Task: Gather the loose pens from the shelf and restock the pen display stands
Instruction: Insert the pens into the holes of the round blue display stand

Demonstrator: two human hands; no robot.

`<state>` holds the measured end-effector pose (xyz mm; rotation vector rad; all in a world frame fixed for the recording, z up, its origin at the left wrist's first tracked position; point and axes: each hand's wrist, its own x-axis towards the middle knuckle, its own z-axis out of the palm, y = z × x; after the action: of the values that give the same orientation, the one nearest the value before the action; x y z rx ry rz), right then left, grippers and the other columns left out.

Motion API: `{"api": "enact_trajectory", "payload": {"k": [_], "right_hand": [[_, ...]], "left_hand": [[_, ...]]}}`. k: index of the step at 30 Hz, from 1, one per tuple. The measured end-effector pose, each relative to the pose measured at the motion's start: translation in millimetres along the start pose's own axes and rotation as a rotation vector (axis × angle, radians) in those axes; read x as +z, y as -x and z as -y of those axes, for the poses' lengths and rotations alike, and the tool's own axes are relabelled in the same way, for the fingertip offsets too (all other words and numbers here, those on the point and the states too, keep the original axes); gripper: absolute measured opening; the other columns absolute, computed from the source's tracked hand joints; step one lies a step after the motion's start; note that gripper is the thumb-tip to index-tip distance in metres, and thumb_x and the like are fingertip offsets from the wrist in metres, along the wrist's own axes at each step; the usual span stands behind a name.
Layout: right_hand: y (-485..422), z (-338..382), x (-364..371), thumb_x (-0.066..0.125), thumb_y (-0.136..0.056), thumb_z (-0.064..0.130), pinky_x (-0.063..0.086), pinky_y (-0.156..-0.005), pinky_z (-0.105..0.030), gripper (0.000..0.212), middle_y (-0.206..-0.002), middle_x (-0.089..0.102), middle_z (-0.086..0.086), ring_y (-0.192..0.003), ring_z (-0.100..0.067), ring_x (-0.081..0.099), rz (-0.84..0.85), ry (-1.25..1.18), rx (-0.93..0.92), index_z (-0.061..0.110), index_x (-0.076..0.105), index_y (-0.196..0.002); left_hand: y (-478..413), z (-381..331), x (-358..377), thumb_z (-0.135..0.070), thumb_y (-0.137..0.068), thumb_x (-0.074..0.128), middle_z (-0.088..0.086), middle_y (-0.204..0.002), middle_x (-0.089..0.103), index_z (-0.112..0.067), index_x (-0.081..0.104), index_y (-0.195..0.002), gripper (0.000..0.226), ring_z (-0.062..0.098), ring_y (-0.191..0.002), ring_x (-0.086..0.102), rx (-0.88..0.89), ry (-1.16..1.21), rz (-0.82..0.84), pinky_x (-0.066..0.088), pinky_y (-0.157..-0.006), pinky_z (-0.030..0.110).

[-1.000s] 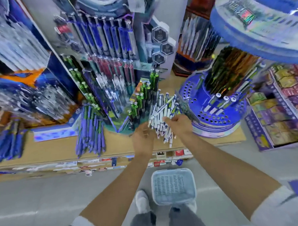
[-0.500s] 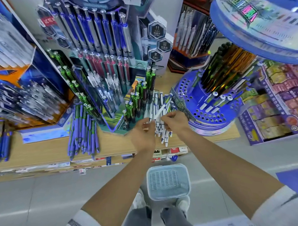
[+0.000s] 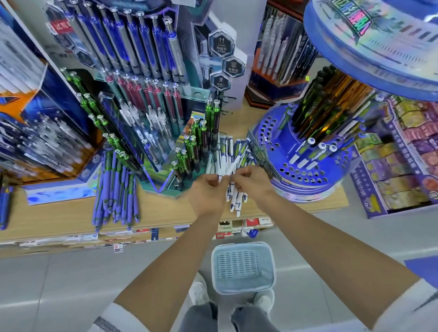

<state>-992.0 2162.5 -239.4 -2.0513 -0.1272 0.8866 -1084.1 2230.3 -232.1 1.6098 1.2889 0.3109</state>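
Several purple pens lie loose on the shelf, well to the left of the left hand, so plenty of gathering appears to be left. That hand's fingers are curled, pinching the near tip of one white pen. The right hand pinches the same pen just beside it, so the two hands almost touch. Under and beyond both hands lies the heap of white pens; I cannot tell whether any rest in the right palm. Its nearest ends reach toward the shelf's front edge, so a nudge from either wrist could roll some off to the floor near the basket. Right of the right hand stands the round stand with its open holes. Swinging the pen across could knock the upright pens already standing there.
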Motion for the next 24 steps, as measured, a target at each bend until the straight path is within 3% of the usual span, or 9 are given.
{"api": "enact_trajectory", "payload": {"k": [2, 4, 6, 10, 13, 16, 20, 24], "right_hand": [[1.4, -1.3, 0.0, 0.069, -0.085, 0.011, 0.058, -0.082, -0.043, 0.014, -0.085, 0.066, -0.011, -0.074, -0.024, 0.063, 0.004, -0.066, 0.003, 0.006, 0.062, -0.097], [2.6, 1.2, -3.2, 0.064, -0.09, 0.008, 0.057, -0.066, -0.029, 0.017, -0.078, 0.062, -0.008, -0.063, -0.017, 0.058, 0.027, -0.158, 0.028, -0.001, 0.06, -0.104], [4.2, 4.3, -6.7, 0.059, -0.095, 0.015, 0.054, -0.061, -0.024, 0.013, -0.074, 0.059, -0.006, -0.062, -0.015, 0.056, 0.043, -0.203, 0.052, 0.002, 0.061, -0.093], [0.4, 10.1, -7.8, 0.069, -0.088, 0.038, 0.057, -0.069, -0.032, 0.034, -0.069, 0.061, -0.006, -0.062, -0.017, 0.059, 0.057, -0.111, 0.029, 0.006, 0.061, -0.082], [-7.4, 12.6, -7.3, 0.071, -0.086, 0.026, 0.059, -0.073, -0.037, 0.024, -0.067, 0.057, -0.009, -0.06, -0.019, 0.058, 0.053, 0.008, 0.016, 0.007, 0.06, -0.076], [-12.2, 9.5, -10.1, 0.066, -0.085, 0.019, 0.059, -0.079, -0.046, 0.03, -0.065, 0.046, -0.006, -0.072, -0.022, 0.055, 0.03, 0.107, -0.005, 0.013, 0.044, -0.066], [-7.7, 6.2, -14.5, 0.07, -0.087, 0.016, 0.059, -0.067, -0.032, 0.022, -0.074, 0.05, -0.007, -0.068, -0.016, 0.056, 0.082, 0.041, -0.043, 0.009, 0.051, -0.081], [-4.6, 4.4, -21.6, 0.07, -0.088, 0.013, 0.058, -0.074, -0.039, 0.017, -0.081, 0.058, -0.008, -0.072, -0.019, 0.06, 0.155, -0.05, -0.053, 0.007, 0.055, -0.09]], "left_hand": [[0.3, -0.5, -1.3, -0.036, -0.084, 0.07, -0.009, -0.077, 0.063, -0.019, 0.063, -0.087, 0.019, 0.012, -0.072, 0.06, 0.016, -0.007, 0.023, 0.049, -0.07, 0.026], [-1.5, 2.5, -1.0, -0.035, -0.085, 0.07, -0.006, -0.077, 0.067, -0.02, 0.064, -0.086, 0.016, 0.018, -0.071, 0.065, 0.012, 0.012, 0.074, 0.055, -0.072, 0.032], [-3.3, 5.8, -1.3, -0.035, -0.084, 0.07, -0.002, -0.078, 0.071, -0.024, 0.065, -0.083, 0.012, 0.024, -0.072, 0.069, -0.007, 0.041, 0.113, 0.058, -0.074, 0.042], [-5.0, 8.3, -4.1, -0.035, -0.085, 0.069, 0.0, -0.077, 0.072, -0.019, 0.069, -0.087, 0.016, 0.022, -0.066, 0.069, 0.008, 0.044, 0.121, 0.059, -0.07, 0.045], [-6.6, 5.9, -6.1, -0.031, -0.085, 0.071, -0.001, -0.073, 0.07, -0.016, 0.07, -0.088, 0.015, 0.018, -0.059, 0.065, -0.001, 0.053, 0.146, 0.059, -0.068, 0.041], [-8.9, 5.2, -6.1, -0.032, -0.082, 0.073, -0.006, -0.062, 0.064, -0.014, 0.073, -0.084, 0.018, 0.013, -0.055, 0.059, 0.005, -0.013, 0.193, 0.056, -0.066, 0.032], [-9.9, 4.2, -6.9, -0.041, -0.079, 0.075, -0.005, -0.059, 0.065, -0.021, 0.07, -0.069, 0.023, 0.015, -0.055, 0.06, 0.018, -0.014, 0.164, 0.057, -0.063, 0.032], [-11.5, 1.5, -6.1, -0.041, -0.08, 0.074, -0.001, -0.067, 0.068, -0.017, 0.072, -0.076, 0.024, 0.016, -0.057, 0.061, 0.049, -0.103, 0.169, 0.054, -0.062, 0.03]]}}
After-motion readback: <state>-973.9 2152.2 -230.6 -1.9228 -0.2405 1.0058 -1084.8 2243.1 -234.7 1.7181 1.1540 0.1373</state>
